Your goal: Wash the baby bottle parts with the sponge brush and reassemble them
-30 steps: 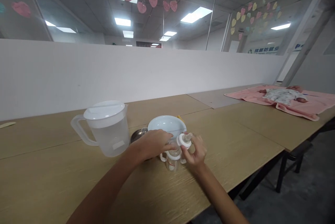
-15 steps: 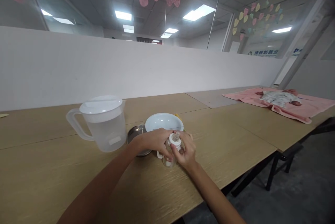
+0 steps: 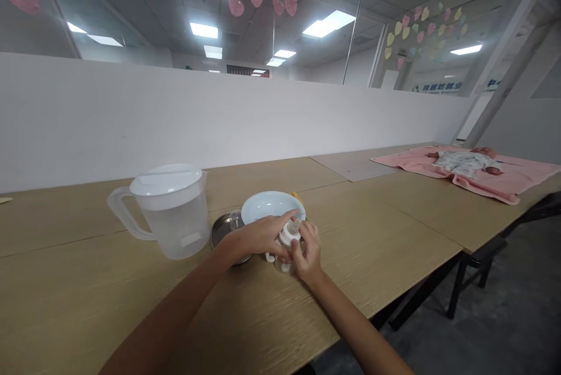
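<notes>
A clear baby bottle [image 3: 286,267] with a white collar and a see-through nipple stands upright between my hands, close to the table top. My left hand [image 3: 265,238] wraps round its body from the left. On the other side, the fingers of my right hand [image 3: 309,251] close on the collar and the base of the nipple. A white handle shows at the bottle's left. Behind it is a white bowl [image 3: 267,204]. A round steel tray [image 3: 220,229], partly covered by my left wrist, holds a small clear cap [image 3: 236,220].
A lidded plastic pitcher [image 3: 177,217] of clear liquid stands at the left on the wooden table [image 3: 394,235]. Something yellow [image 3: 297,196] lies behind the bowl. Far right, a baby doll [image 3: 464,163] rests on a pink towel [image 3: 504,188]. A white wall [image 3: 219,115] runs behind.
My right fingers have shifted up and closer round the bottle's collar and nipple. The bottle has moved slightly left and up in view, while the camera has turned a little.
</notes>
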Demonstrator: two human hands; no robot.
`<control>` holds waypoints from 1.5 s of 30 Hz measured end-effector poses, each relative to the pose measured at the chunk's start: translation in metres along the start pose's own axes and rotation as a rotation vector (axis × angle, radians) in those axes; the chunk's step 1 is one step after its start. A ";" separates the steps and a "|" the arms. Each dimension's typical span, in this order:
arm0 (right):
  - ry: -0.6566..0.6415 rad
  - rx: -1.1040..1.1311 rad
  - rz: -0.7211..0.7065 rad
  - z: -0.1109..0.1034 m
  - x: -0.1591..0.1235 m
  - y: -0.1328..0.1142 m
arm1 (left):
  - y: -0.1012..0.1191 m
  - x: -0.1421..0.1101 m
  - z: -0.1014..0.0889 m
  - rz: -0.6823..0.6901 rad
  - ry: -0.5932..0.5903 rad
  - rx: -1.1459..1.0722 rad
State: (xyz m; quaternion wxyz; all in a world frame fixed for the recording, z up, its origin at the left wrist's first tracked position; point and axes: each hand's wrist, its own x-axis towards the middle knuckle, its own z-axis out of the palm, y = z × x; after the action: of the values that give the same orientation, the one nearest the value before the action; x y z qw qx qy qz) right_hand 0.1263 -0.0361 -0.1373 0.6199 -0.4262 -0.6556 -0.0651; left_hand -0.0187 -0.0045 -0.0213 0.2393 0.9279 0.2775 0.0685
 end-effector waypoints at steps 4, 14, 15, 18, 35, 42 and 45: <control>0.065 0.056 0.078 0.006 -0.002 0.004 | 0.001 0.000 -0.001 -0.017 -0.018 -0.008; 0.096 0.061 0.028 0.007 0.000 0.000 | 0.009 -0.002 -0.003 -0.070 -0.020 0.042; 0.099 0.070 0.031 0.007 -0.001 0.002 | 0.008 -0.002 -0.002 -0.065 -0.010 0.043; 0.095 0.080 0.031 0.009 -0.003 0.007 | 0.007 -0.001 -0.002 -0.051 -0.001 0.025; 0.043 0.016 0.096 0.005 0.001 -0.003 | 0.008 0.001 -0.001 -0.074 0.017 -0.046; 0.035 0.020 0.056 0.005 0.003 0.000 | 0.005 0.002 0.000 -0.051 0.026 -0.084; 0.081 0.052 0.046 0.007 0.003 0.001 | 0.005 0.002 0.000 -0.048 0.028 -0.071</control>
State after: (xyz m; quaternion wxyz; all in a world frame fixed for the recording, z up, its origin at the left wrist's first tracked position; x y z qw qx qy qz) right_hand 0.1220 -0.0297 -0.1370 0.6583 -0.4220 -0.6212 -0.0509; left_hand -0.0146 -0.0066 -0.0191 0.2697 0.9109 0.3003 0.0854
